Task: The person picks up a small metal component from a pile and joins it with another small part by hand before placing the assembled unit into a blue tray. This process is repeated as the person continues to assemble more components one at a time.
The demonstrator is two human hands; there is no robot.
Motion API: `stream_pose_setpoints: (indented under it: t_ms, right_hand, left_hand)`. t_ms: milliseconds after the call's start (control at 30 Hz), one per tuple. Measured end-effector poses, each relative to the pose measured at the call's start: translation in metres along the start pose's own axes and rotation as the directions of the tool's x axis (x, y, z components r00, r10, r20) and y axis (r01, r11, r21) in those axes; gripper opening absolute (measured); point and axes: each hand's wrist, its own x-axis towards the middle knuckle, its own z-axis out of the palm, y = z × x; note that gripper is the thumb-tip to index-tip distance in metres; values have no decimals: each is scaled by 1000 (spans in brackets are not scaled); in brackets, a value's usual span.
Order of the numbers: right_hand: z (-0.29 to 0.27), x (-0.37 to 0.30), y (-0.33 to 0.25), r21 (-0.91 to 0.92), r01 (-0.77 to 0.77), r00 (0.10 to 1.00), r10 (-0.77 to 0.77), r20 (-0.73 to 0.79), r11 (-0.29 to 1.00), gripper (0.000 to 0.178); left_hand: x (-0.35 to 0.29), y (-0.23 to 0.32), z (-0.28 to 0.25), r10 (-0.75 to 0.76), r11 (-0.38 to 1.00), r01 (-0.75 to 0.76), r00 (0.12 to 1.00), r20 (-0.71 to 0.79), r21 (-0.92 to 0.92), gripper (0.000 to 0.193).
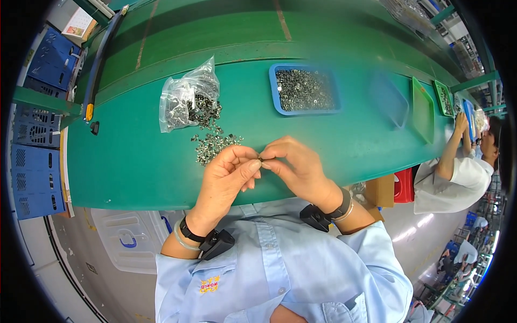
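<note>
My left hand (232,171) and my right hand (295,164) meet over the near part of the green bench, fingertips pinched together. Between them is a tiny dark metal part (260,159), mostly covered by the fingers, so its exact kind is hard to make out. Just beyond my left hand lies a loose heap of small shiny metal parts (212,146). Behind the heap, a clear plastic bag (180,99) lies with its mouth toward it and more dark metal parts inside. A blue tray (274,89) full of similar small parts stands farther back, right of the bag.
On the right of the bench (134,167) are a translucent blue tray (396,102), a green tray (423,110) and a smaller green tray of parts (444,98). A co-worker (452,183) sits at the right. Blue crates (35,180) stand at the left, a clear lidded box (126,237) below.
</note>
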Motion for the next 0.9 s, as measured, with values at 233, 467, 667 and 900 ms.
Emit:
stream_pose_setpoints:
  t_ms: [233, 467, 667, 900]
  right_hand:
    - [0, -2, 1, 90, -56, 998, 58, -24, 994, 20]
    - [5, -6, 4, -43, 56, 996, -59, -69, 998, 19]
    - [9, -7, 4, -45, 73, 994, -76, -75, 996, 19]
    - [10, -5, 1, -65, 80, 991, -86, -103, 995, 20]
  left_hand:
    - [-2, -2, -3, -30, 996, 31, 999, 16, -83, 12]
    - [-3, -4, 0, -35, 994, 36, 999, 9, -107, 12]
    - [-5, -3, 2, -3, 997, 0, 1000, -31, -83, 10]
    - [-6, -1, 4, 5, 997, -8, 999, -42, -78, 9]
